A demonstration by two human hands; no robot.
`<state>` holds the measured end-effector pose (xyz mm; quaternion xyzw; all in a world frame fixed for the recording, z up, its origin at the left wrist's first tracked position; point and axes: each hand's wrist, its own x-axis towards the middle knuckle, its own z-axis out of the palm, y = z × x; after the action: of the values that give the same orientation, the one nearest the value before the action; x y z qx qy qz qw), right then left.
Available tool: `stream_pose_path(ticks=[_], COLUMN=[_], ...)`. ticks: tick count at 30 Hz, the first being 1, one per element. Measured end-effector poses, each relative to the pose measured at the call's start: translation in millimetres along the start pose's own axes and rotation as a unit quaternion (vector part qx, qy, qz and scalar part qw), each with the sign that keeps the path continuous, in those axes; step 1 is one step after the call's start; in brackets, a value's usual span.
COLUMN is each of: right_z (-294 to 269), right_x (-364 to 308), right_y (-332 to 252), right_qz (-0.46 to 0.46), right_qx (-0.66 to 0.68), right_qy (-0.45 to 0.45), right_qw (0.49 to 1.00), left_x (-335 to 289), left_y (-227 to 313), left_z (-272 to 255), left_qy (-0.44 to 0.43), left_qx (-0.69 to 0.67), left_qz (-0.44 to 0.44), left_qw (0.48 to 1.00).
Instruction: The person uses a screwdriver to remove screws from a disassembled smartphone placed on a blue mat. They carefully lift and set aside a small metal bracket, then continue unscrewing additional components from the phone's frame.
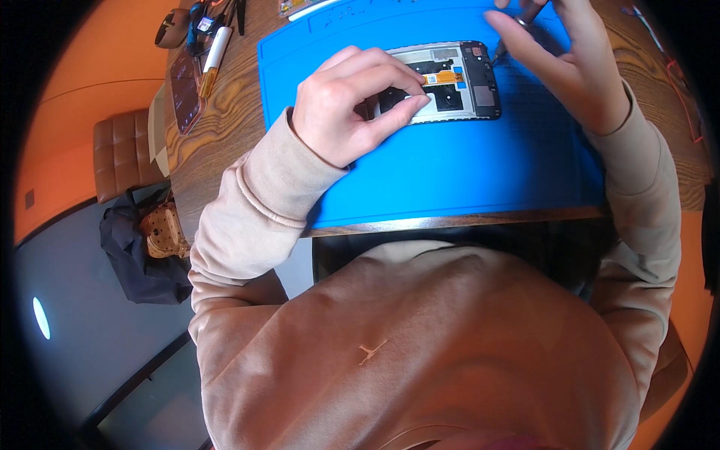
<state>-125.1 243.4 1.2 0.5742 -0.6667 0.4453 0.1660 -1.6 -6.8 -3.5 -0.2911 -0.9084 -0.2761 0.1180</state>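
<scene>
The opened phone (448,97) lies on the blue mat (450,165), its inner side up, an orange ribbon (444,77) across its middle. The left hand (352,101) covers its left end, thumb and forefinger nearly meeting beside the ribbon; I cannot tell whether that grip pinches anything or only steadies the frame. The right hand (559,64) has its grip closed on a slim dark tool (529,14), pointing down by the phone's right end.

A sideways tug from the left fingertips could crease or tear the ribbon. If the tool skids, it might gouge the frame's edge; with too little hold on the left, the phone could slide on the mat.

The phone's left end is hidden under the hand. The upper edge cuts off the right fingers and the tool's back end, and whether its dark tip touches the phone is unclear. On the desk (232,97), the dark items at upper left are too jumbled to sort out.
</scene>
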Motion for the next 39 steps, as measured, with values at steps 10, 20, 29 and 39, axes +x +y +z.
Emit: stream_pose_path(ticks=[10, 20, 29, 39], right_z=[2.6, -6.8, -3.3, 6.8], right_x=[-0.4, 5.3, -4.4, -0.4], right_y=[-9.4, -20.7, -6.7, -30.0], right_qz=[0.042, 0.100, 0.068, 0.166], right_qx=[0.008, 0.016, 0.021, 0.134], right_qy=[-0.024, -0.058, -0.032, 0.073], right_qw=[0.999, 0.993, 0.997, 0.974], left_x=[-0.7, -1.1, -2.2, -3.4], left_y=[-0.2, -2.0, -2.4, -3.4], left_z=[0.0, 0.8, 1.0, 2.3], left_qy=[-0.002, -0.001, -0.001, 0.017], left_qx=[0.002, -0.003, -0.001, -0.010], left_qz=[0.001, 0.003, 0.005, 0.010], left_qw=[1.000, 1.000, 1.000, 1.000])
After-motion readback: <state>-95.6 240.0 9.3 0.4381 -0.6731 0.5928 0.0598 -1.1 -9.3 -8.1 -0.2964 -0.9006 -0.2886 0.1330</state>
